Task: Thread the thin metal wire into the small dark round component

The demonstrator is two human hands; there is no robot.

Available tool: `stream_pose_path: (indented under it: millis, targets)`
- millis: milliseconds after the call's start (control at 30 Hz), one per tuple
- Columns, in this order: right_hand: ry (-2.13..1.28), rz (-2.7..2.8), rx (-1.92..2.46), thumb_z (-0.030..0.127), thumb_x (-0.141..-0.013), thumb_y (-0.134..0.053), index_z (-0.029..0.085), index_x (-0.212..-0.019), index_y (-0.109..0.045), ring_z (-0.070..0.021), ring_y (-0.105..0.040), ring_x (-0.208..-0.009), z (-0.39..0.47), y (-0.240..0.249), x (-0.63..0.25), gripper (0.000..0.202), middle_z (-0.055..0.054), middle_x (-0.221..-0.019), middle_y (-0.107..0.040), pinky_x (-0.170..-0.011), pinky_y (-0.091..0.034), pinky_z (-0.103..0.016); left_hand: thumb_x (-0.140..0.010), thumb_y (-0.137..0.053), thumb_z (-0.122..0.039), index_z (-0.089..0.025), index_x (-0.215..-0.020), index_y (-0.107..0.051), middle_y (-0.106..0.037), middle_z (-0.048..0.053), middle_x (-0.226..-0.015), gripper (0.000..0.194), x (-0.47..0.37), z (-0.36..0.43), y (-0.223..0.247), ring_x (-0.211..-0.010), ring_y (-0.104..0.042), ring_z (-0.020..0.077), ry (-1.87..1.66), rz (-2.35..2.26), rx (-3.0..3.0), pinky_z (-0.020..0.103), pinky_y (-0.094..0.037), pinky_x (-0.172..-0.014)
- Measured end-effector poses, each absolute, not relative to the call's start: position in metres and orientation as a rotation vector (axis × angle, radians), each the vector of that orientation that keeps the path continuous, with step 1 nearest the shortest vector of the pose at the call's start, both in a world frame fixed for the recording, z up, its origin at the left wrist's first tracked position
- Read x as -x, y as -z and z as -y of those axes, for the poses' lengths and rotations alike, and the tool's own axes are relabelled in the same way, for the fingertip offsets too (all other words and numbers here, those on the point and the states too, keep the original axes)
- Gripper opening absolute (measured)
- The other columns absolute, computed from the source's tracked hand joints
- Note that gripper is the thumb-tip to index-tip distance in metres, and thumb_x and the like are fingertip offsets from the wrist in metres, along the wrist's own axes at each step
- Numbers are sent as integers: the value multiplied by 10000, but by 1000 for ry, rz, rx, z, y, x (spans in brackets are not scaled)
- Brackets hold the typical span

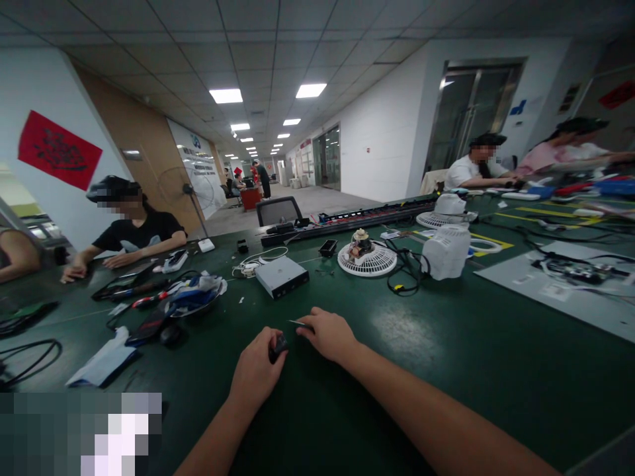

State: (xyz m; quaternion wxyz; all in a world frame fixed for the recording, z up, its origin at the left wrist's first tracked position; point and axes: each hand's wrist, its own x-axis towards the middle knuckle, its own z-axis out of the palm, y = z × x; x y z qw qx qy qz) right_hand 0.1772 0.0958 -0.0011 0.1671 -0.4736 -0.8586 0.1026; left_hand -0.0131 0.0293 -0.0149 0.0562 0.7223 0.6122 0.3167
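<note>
My left hand (255,370) rests on the dark green table (407,370) and grips a small black part (278,346) between thumb and fingers. Just to its right, my right hand (330,334) pinches a thin, light sliver or blade (299,323) whose tip points left, toward the black part. Both hands are close together near the table's front middle. What the black part is stays too small to tell.
A grey box-shaped drive (282,276) lies beyond my hands. A white fan grille with a motor (367,256) and a white fan housing (448,251) stand at right. Tools and cables (163,301) lie at left. Other people sit around the table.
</note>
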Motion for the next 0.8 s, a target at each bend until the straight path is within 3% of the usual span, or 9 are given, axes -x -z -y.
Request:
stream_pose_path:
  millis: [100, 233, 433, 633, 800]
  targets:
    - [-352, 2437, 1327, 409, -886, -573, 307, -1067, -708, -192, -622, -854, -99, 4, -179, 249, -36, -991, -636, -698, -429, -279, -778, -615, -214, -226, -774, -495, -692, 35, -954, 120, 12, -28, 13, -786, -674, 201, -970, -1848, -2171, 294, -525, -628]
    - [-488, 2347, 1254, 310, -884, -573, 250, -1024, -733, -198, -619, -900, -103, 6, -184, 221, -46, -982, -679, -753, -431, -291, -769, -625, -201, -229, -736, -467, -699, 31, -996, 164, 12, -27, 12, -865, -682, 210, -995, -1816, -2130, 310, -545, -670]
    - [-900, 2124, 1142, 279, -768, -707, 205, -916, -752, -159, -618, -749, -94, 1, -185, 171, -7, -818, -716, -683, -434, -260, -800, -620, -205, -225, -754, -457, -689, 36, -1053, 170, 9, -26, 11, -905, -668, 208, -1005, -1689, -2126, 338, -545, -730]
    - [-930, 2102, 988, 207, -744, -718, 213, -838, -761, -141, -592, -761, -84, -2, -182, 104, 0, -843, -688, -675, -418, -239, -810, -632, -205, -223, -724, -422, -683, 38, -1090, 228, 5, -21, 9, -930, -662, 198, -1050, -1478, -2205, 325, -545, -747]
    - [-937, 2060, 1075, 263, -690, -775, 198, -787, -753, -137, -571, -705, -87, 0, -184, 119, 7, -769, -678, -616, -393, -233, -824, -622, -181, -223, -722, -414, -673, 26, -1119, 235, 6, -19, 10, -1006, -653, 188, -1073, -1415, -2277, 318, -543, -815]
